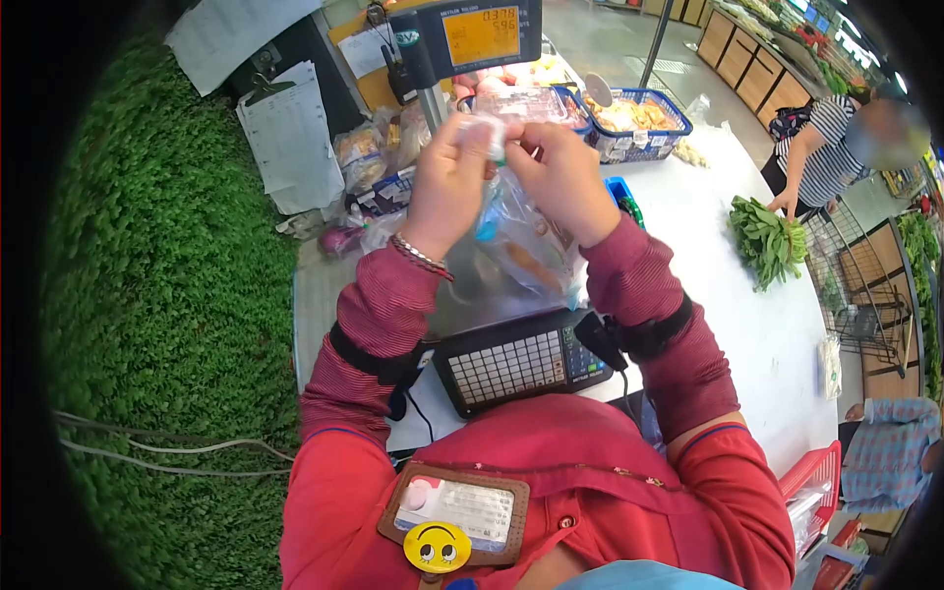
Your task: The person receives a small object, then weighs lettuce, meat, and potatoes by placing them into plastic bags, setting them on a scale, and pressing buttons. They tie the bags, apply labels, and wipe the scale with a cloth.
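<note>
Both my hands are raised together over the scale. My left hand [444, 187] pinches the gathered top of a clear plastic bag [536, 251], and a small white label-like piece [486, 135] shows at its fingertips. Beside it, my right hand [568, 179] is closed with thumb and fingers pressed together at the same bag top. The bag hangs below the hands with something brownish inside, too blurred to name. Under it are the metal weighing plate [452, 295] and the scale's keypad [506, 366]. Above the hands, the lit scale display [482, 37] shows numbers.
Blue baskets [639, 123] of packed food stand behind the scale. On the white counter [708, 334], a person in a striped top [821, 147] touches leafy greens [767, 241]. A red basket [814, 487] is at the lower right. Clipboards [290, 138] hang at the left.
</note>
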### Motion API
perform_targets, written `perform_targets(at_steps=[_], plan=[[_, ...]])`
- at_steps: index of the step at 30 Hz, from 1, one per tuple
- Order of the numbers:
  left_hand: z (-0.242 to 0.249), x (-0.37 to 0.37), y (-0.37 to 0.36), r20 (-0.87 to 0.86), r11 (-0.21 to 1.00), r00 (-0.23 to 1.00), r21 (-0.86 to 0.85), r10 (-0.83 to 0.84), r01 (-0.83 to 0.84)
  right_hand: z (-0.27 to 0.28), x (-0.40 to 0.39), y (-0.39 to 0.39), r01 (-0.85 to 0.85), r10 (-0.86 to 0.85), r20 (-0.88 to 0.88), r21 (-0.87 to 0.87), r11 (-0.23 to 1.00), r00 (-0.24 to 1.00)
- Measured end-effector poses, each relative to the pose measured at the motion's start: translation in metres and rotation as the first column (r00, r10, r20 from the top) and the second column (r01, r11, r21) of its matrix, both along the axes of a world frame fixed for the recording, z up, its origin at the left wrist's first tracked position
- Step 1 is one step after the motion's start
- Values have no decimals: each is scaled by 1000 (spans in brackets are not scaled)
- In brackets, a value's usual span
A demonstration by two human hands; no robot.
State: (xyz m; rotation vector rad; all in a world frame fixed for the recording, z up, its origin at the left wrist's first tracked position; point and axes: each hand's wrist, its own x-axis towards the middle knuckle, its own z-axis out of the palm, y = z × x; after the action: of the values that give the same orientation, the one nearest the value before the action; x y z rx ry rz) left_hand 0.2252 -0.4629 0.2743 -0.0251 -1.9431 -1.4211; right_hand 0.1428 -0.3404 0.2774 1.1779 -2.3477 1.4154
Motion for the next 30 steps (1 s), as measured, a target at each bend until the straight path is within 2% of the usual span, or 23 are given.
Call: perform_targets(at_steps=[2, 4, 6, 8, 10, 11, 12, 13, 14, 15, 18, 19, 21, 24, 27, 30], plan=[[-15, 6, -4, -51, 952, 998, 306, 34, -16, -7, -2, 12, 6, -8, -63, -34, 999, 998], [-37, 26, -18, 20, 878, 990, 461, 136, -130, -38, -13, 35, 40, -58, -127, -139, 990, 990], [-70, 53, -32, 74, 808, 956, 518, 283, -279, -74, -16, 82, 84, -96, -78, -138, 987, 992], [-111, 82, -51, 172, 764, 931, 533, 322, -363, -123, 2, 135, 196, -195, 12, -52, 979, 981], [-122, 102, -41, 215, 714, 941, 612, 262, -339, -208, 28, 187, 209, -219, 173, 73, 975, 960], [-133, 103, -40, 247, 680, 935, 642, 253, -353, -227, 48, 199, 175, -228, 394, 165, 971, 891], [-144, 104, -40, 276, 649, 930, 666, 243, -368, -240, 70, 208, 124, -245, 591, 238, 963, 769], [-151, 105, -39, 302, 619, 924, 687, 235, -382, -250, 85, 207, 60, -160, 634, 177, 982, 757], [-149, 99, -32, 294, 639, 930, 676, 222, -367, -259, 94, 204, -2, -70, 666, 108, 994, 743], [-145, 90, -24, 283, 660, 936, 665, 210, -349, -268, 97, 202, 0, -74, 580, 128, 992, 811], [-137, 70, -23, 284, 734, 926, 569, 248, -371, -260, 96, 197, 44, -113, 672, 119, 992, 732], [-135, 67, -23, 286, 755, 918, 527, 275, -390, -262, 97, 194, 73, -145, 646, 137, 988, 750], [-138, 71, -30, 270, 767, 935, 542, 228, -344, -271, 101, 188, 133, -210, 589, 171, 976, 780], [-144, 91, -38, 333, 773, 927, 536, 175, -339, -266, 102, 189, 130, -178, 626, 122, 984, 759], [-140, 117, -40, 424, 753, 882, 508, 205, -419, -255, 93, 187, 166, -176, 855, 108, 980, 488], [-138, 142, -39, 454, 714, 847, 494, 274, -496, -251, 95, 184, 180, -213, 825, 137, 974, 524]])
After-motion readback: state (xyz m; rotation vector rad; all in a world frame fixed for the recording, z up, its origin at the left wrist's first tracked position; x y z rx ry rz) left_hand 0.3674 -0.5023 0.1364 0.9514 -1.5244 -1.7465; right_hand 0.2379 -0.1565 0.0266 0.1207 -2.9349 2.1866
